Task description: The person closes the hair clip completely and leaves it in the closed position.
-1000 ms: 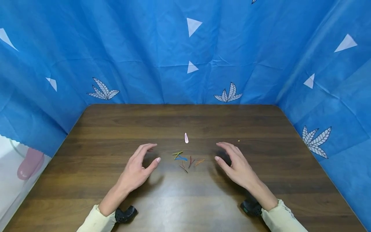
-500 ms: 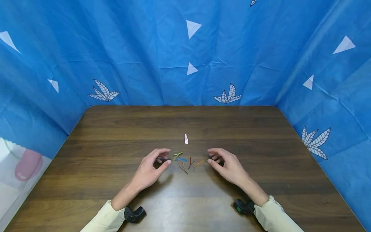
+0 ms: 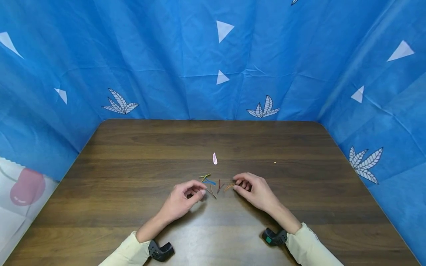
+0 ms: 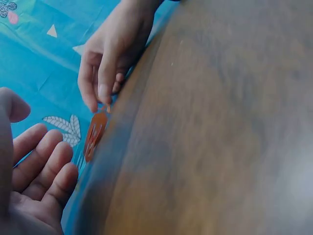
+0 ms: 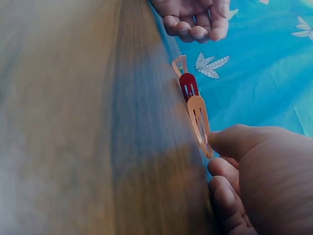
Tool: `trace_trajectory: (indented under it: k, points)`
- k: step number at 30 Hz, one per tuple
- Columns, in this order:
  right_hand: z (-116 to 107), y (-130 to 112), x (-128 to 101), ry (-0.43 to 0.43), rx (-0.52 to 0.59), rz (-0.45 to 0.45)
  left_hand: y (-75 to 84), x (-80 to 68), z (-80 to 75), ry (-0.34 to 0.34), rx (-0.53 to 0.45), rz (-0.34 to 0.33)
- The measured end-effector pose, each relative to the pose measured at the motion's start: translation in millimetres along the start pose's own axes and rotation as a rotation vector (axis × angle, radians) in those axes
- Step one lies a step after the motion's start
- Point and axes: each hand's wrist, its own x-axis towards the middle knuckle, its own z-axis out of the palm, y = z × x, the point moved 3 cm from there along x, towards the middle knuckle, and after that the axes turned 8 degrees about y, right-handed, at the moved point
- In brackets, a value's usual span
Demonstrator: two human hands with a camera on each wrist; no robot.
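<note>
Orange clip (image 5: 199, 122) points narrow end to nearer right hand (image 3: 257, 187), fingers curled; pinch we cannot tell. Left hand (image 3: 181, 198) loosely curled, empty.

cream sleeves (image 3: 128, 252) are worn with curved black wrist cameras (image 3: 161, 251), the right one (image 3: 276, 237) marked green.

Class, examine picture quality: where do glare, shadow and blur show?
Head view: pale glare on the near tabletop, soft shadows beside left hand and right hand; left wrist view: tabletop smeared; right wrist view: tabletop blurred, nearest orange clip sharper.
</note>
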Motion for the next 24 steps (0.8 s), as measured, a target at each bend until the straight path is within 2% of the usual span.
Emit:
trace_trajectory:
  k: [5,10,24]
  points:
    - [1.5,-1.0,-1.1,0.008,-0.043,-0.034,1.8,-1.5,7.5,-0.049,-0.036,0.065]
    - [4.4,-3.2,-0.1,0.012,-0.071,-0.079,2.3,-1.6,8.3,-0.071,-0.053,0.115]
    - [4.2,-2.4,-4.2,0.048,-0.098,-0.096,-0.9,0.2,9.5,-0.093,-0.022,0.126]
